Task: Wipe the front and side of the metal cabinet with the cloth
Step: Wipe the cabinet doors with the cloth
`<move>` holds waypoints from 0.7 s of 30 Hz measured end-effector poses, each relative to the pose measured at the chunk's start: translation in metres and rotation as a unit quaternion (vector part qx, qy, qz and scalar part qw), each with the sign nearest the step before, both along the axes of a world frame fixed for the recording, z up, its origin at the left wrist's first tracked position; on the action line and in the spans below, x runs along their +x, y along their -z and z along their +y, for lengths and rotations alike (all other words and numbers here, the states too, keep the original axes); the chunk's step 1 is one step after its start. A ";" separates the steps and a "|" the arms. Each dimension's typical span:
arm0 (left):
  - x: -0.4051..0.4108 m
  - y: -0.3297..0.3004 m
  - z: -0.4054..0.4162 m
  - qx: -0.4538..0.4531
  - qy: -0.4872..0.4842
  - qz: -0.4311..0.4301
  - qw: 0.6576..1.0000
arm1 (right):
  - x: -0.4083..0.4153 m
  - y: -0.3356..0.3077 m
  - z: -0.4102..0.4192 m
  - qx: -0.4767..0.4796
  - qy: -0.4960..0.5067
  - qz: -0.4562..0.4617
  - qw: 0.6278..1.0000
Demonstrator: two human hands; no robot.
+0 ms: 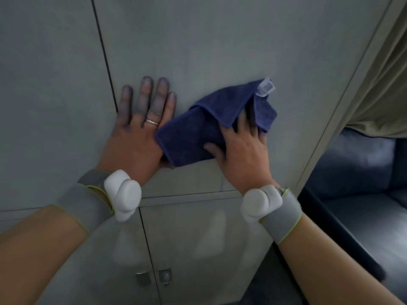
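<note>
At the far left, the pale grey metal cabinet (209, 40) fills most of the view, its front split by a dark vertical seam and, lower down, a horizontal seam above two smaller doors with small metal latches (153, 277). The left hand (141, 128) lies flat against the upper door just right of the vertical seam, its fingers (145, 93) straight and spread, holding nothing; a thin ring (152, 122) sits on one finger, and the fingertips look stained bluish. A grey wristband with a white rounded device (122, 194) wraps that wrist. Just to the right, touching the edge of the left hand, the folded dark blue cloth (198, 128) is pressed against the cabinet front, a clear tag (265, 86) at its upper corner. The right hand (242, 148) rests on the cloth, thumb and fingers partly tucked into its folds, gripping it against the door. A matching grey band and white device (261, 203) sit on this wrist. Further right, past the cabinet's edge, hang a beige curtain (381, 95) and a dark blue cushioned seat (363, 194).
</note>
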State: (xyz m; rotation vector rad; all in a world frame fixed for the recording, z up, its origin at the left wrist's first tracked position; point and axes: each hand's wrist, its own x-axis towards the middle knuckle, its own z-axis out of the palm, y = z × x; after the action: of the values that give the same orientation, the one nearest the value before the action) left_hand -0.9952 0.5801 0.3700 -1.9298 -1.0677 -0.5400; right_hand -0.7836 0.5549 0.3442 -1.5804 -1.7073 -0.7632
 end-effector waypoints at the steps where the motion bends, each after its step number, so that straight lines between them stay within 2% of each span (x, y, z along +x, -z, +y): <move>1: 0.001 0.001 0.000 -0.007 -0.005 0.000 1.000 | 0.009 0.003 -0.002 -0.013 0.003 -0.002 1.000; 8: -0.008 0.022 -0.007 -0.053 -0.014 0.017 0.998 | 0.082 0.030 -0.015 -0.050 0.035 0.088 0.994; 13: -0.006 0.025 -0.008 -0.048 -0.024 0.016 0.998 | 0.076 0.068 0.005 -0.030 -0.072 0.233 0.969; 15: -0.004 0.026 -0.007 -0.035 -0.028 0.017 0.999 | 0.041 0.063 0.007 0.001 -0.070 0.190 0.979; 18: -0.003 0.029 -0.005 -0.018 -0.023 0.004 1.000 | -0.016 0.046 -0.002 0.074 -0.058 0.035 0.995; 21: -0.004 0.037 -0.004 0.013 0.015 -0.015 1.000 | -0.015 0.050 -0.002 0.045 -0.039 0.001 0.998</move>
State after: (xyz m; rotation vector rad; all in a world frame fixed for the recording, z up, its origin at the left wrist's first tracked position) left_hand -0.9988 0.5758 0.3331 -1.9234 -1.0467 -0.5990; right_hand -0.7988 0.5527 0.2940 -1.4459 -1.6986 -0.7880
